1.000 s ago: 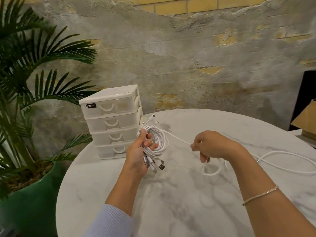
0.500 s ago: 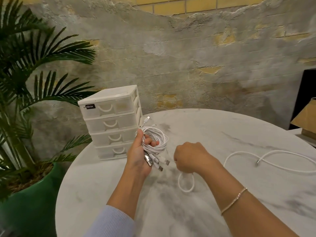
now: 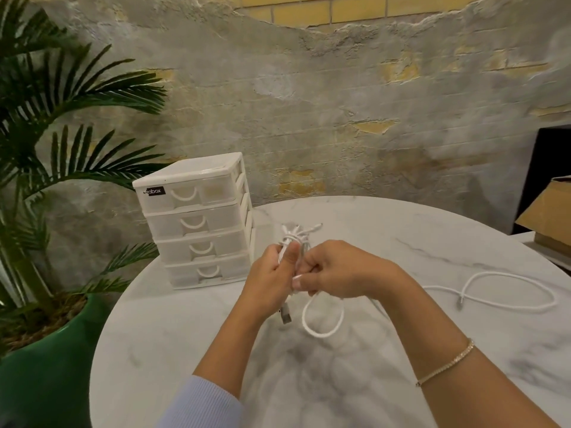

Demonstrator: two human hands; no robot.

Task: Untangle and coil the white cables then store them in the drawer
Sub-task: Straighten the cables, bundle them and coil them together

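Head view, landmark = drawer unit (image 3: 194, 223), standing at the far left of the tabletop (image 3: 386, 381); all four drawers look closed

Left hand (image 3: 272, 282) is up just right of the unit's lower drawers, fingers and thumb curled round the cable bundle (image 3: 295, 239). The bundle's long axis runs roughly vertical through the fist: looped strands and small plug ends stick out above, and a USB plug (image 3: 285, 316) hangs below the palm

Right hand (image 3: 336, 273) sits right against the left, thumb side toward it. Its fingers are curled and appear to pinch the strand it is feeding in; the contact point itself is hidden behind the knuckles, so I log the pinch as judged, not seen. A slack loop (image 3: 323, 316) hangs under it, just above or on the tabletop; I cannot tell which

The loose cable (image 3: 500, 291) lies flat on the tabletop, well right of both hands and far from the unit, long axis roughly left-right, one connector showing near its middle. It seems to run back under the right wrist to the loop

Key relation: the uncoiled length lies on the right hand's side, so my read is the right hand draws and wraps while the left just anchors

Judgement: mid-coiling. Storage not begun

Risk: plug ends snagging the hanging loop
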